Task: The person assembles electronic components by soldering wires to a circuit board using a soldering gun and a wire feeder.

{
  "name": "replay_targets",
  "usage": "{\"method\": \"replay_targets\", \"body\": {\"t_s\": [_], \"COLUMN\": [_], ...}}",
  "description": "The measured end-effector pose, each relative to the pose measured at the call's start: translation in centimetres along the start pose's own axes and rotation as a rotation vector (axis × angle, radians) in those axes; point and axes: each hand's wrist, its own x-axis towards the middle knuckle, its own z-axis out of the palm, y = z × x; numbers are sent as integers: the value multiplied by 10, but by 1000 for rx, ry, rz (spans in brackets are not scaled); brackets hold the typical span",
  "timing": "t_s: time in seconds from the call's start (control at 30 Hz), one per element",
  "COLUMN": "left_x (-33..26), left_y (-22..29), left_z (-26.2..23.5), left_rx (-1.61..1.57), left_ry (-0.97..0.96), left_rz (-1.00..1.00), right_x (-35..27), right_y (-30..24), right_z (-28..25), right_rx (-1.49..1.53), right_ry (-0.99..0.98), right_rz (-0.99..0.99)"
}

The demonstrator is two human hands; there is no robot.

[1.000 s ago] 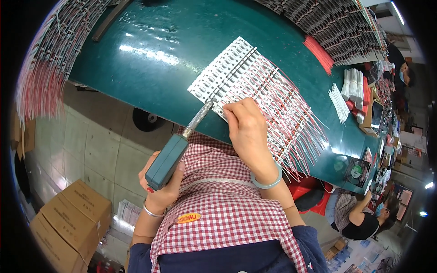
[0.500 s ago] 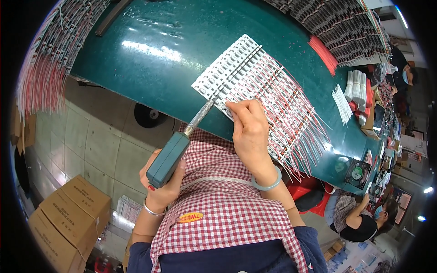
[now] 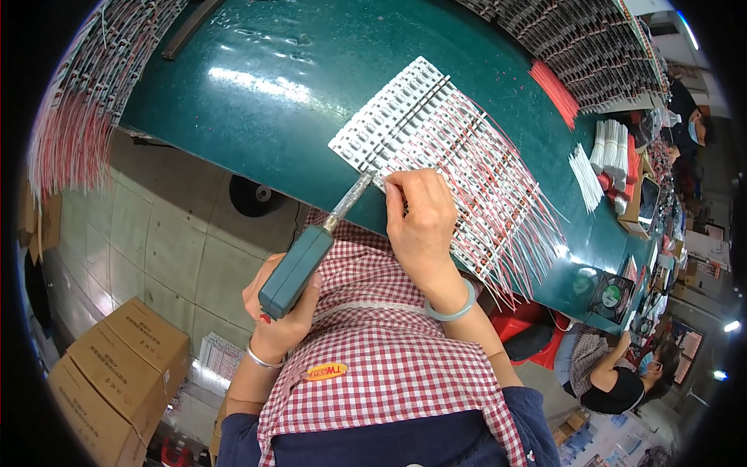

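Note:
My left hand point(image 3: 282, 315) is wrapped round a soldering iron point(image 3: 299, 268) with a boxy dark green body and a silvery barrel. The iron's tip meets the near corner of a white circuit board panel point(image 3: 389, 105), whose rows run diagonally. Many thin red and white wires point(image 3: 517, 210) trail from the panel toward the right. My right hand point(image 3: 424, 222) is at the panel's near edge, close beside the tip, thumb and forefinger pinched together. Whatever lies between those fingertips is too small to make out.
Red wires point(image 3: 555, 93) and white wires point(image 3: 585, 177) lie in bundles at the table's right. Stacked wired panels point(image 3: 560, 47) stand at the far right, others point(image 3: 85, 101) at far left. Cardboard boxes point(image 3: 128, 373) sit on the floor. A person point(image 3: 622, 373) sits at right.
The iron and my left hand have shifted slightly up and right. My right hand's fingers have curled in more, and the wrist has moved a little left.

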Motion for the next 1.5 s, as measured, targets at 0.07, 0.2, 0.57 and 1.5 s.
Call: {"method": "replay_targets", "body": {"t_s": [0.07, 0.2, 0.57, 1.5], "left_x": [1, 3, 7, 6], "left_y": [0, 3, 5, 15], "left_z": [0, 0, 2, 4], "left_rx": [15, 23, 52, -570], "left_ry": [-2, -3, -3, 205], "left_rz": [16, 28, 32, -420], "right_x": [0, -1, -1, 58], "right_y": [0, 1, 0, 84], "right_z": [1, 3, 4, -89], "right_rx": [-24, -38, -43, -175], "right_ry": [2, 7, -4, 4], "right_rz": [-5, -16, -15, 199]}}
